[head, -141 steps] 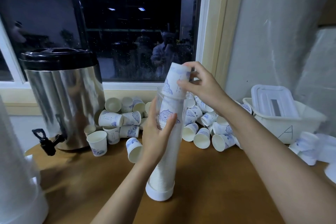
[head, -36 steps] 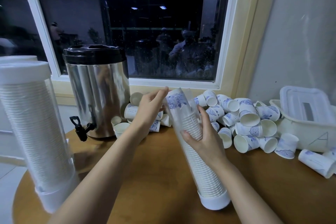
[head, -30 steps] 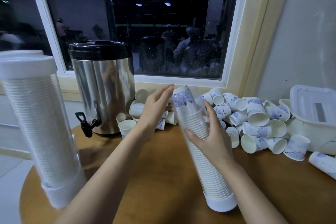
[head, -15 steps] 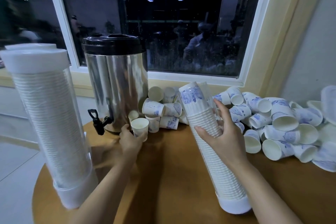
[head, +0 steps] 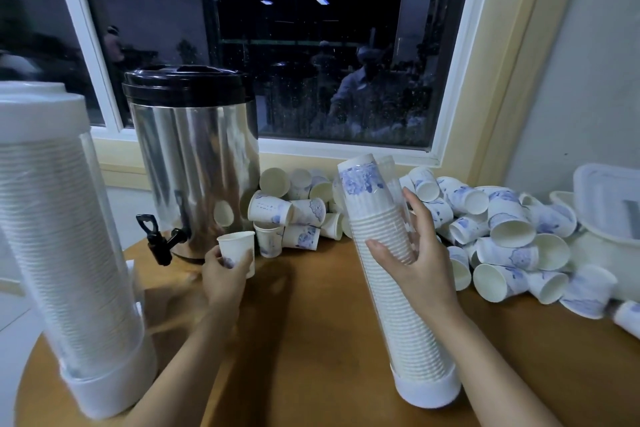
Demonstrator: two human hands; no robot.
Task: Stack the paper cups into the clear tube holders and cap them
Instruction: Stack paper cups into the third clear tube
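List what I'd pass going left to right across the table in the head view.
Capped full tube → steel urn → open tube held by the right hand → big heap of loose cups → white lidded tub. The cup in the left hand overlaps the urn, so it's left out.

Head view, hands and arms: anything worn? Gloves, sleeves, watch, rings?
Nothing worn that shows. The left hand and right hand are bare, with no gloves and no ring visible. The left forearm and right forearm are bare down to the frame's edge: no sleeve, watch, band or marking in view.
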